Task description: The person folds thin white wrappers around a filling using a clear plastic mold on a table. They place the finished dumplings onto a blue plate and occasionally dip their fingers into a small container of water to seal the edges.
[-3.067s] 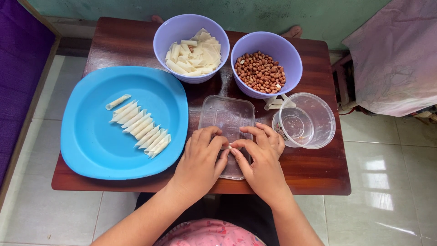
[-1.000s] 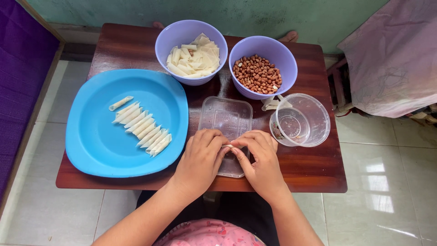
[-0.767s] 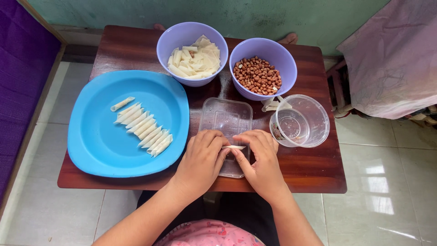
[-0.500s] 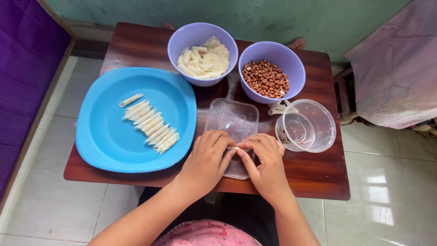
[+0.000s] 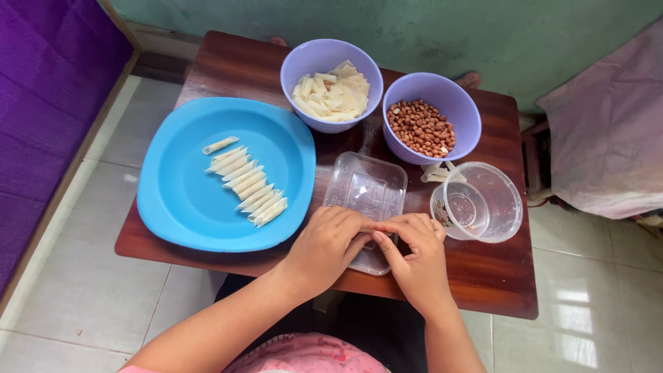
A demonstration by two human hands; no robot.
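Little has moved since earlier: both hands stay together over the clear tray (image 5: 366, 200). Left hand (image 5: 324, 245) and right hand (image 5: 418, 259) pinch a small wrapper between fingertips (mostly hidden), likely rolling it. Next probably needs a tight, even roll, then a spot beside the 10 or so rolls (image 5: 245, 186) on the blue plate (image 5: 173, 207). Dark wooden table (image 5: 497, 276), pale floor tiles (image 5: 76, 290).

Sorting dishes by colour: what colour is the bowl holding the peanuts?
Light purple bowl, clearest in the head view.
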